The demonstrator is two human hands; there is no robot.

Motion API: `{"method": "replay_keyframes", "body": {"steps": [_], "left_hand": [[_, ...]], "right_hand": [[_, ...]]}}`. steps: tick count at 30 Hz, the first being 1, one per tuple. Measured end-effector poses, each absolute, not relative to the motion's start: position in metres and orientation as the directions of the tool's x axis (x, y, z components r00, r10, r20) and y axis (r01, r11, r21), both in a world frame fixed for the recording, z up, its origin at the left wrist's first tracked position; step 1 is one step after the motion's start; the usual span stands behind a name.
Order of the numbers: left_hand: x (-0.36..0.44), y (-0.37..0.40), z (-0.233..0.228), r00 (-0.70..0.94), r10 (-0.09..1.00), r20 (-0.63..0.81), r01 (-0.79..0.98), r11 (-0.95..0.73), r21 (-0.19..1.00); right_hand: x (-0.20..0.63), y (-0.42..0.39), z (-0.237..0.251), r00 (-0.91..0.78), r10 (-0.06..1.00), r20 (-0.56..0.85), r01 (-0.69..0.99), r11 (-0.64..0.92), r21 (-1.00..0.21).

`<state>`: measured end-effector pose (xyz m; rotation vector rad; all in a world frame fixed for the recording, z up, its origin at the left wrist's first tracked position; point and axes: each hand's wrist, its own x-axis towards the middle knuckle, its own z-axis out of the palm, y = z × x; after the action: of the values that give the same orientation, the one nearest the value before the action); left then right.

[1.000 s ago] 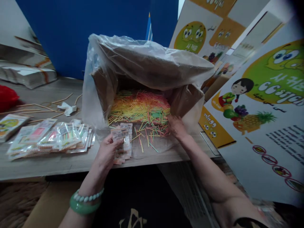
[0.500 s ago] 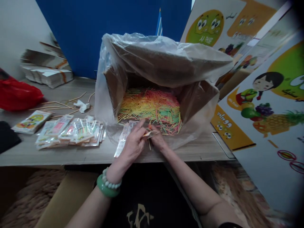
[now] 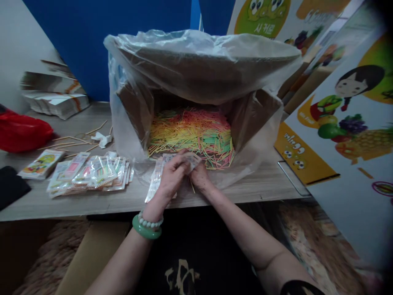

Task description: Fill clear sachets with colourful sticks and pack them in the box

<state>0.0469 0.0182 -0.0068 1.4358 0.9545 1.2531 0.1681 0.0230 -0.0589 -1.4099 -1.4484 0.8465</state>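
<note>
Just in front of the open cardboard box [image 3: 245, 119], the left hand [image 3: 172, 176] and right hand [image 3: 199, 177] meet, fingers closed on one small clear packet [image 3: 193, 159]. It seems the filling step (coloured sticks [image 3: 190, 131] lie inside the box). Next, the packet mouth probably must be kept open.

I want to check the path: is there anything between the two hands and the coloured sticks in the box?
Nothing visible blocks them. The left hand and right hand meet at the box's open front, holding a small clear packet. The coloured sticks lie just behind it, uncovered. The plastic liner hangs above, not across the opening.
</note>
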Motion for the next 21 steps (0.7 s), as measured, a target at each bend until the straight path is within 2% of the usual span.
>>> {"method": "replay_keyframes", "body": {"steps": [3,6,9,11,14,17,21], "left_hand": [[0.035,0.014,-0.001,-0.009,0.996,0.085,-0.242,-0.084,0.967],[0.024,0.006,-0.002,0.015,0.995,-0.095,-0.369,0.094,0.925],[0.018,-0.002,-0.005,0.053,0.983,-0.177,-0.395,0.184,0.9],[0.017,-0.006,-0.005,0.078,0.973,-0.215,-0.386,0.229,0.894],[0.016,-0.01,-0.001,0.112,0.967,-0.23,-0.379,0.255,0.889],[0.015,-0.014,0.006,0.119,0.979,-0.168,-0.38,0.201,0.903],[0.012,-0.015,0.007,0.121,0.983,-0.138,-0.346,0.172,0.922]], "right_hand": [[0.169,0.023,-0.058,0.124,0.985,0.119,0.217,0.09,-0.972],[0.169,0.023,-0.056,0.107,0.988,0.108,0.122,0.094,-0.988],[0.168,0.024,-0.057,0.066,0.996,0.066,0.057,0.062,-0.996],[0.168,0.023,-0.059,0.033,0.998,0.061,0.081,0.058,-0.995],[0.17,0.021,-0.061,-0.012,0.992,0.125,0.202,0.125,-0.971],[0.172,0.017,-0.061,-0.097,0.975,0.2,0.29,0.22,-0.932],[0.173,0.017,-0.059,-0.084,0.973,0.215,0.21,0.228,-0.951]]}}
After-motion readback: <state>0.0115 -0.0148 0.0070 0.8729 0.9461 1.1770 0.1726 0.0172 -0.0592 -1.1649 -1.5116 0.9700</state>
